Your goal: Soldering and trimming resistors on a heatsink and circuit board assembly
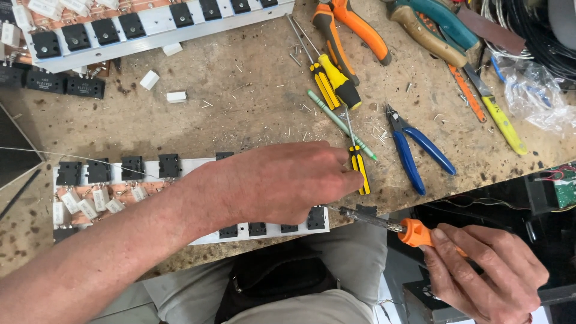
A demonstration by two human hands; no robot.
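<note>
Right hand point(480, 273) grips orange-handled soldering iron point(384, 224) | left hand point(282, 183) curled over white board point(180, 171), grip probably empty

Left hand point(282, 180) resting palm-down on a circuit board point(120, 186) on the scuffed worktop point(240, 114), right hand point(480, 273) gripping an orange-handled soldering iron point(384, 225) pointed at the board's edge, screwdrivers point(336, 81), blue cutters point(414, 150) and orange pliers point(354, 30) beyond.

Electronics workshop: scarred workbench point(240, 114) (pliers point(420, 150), screwdrivers point(336, 81), circuit boards point(120, 30))
</note>
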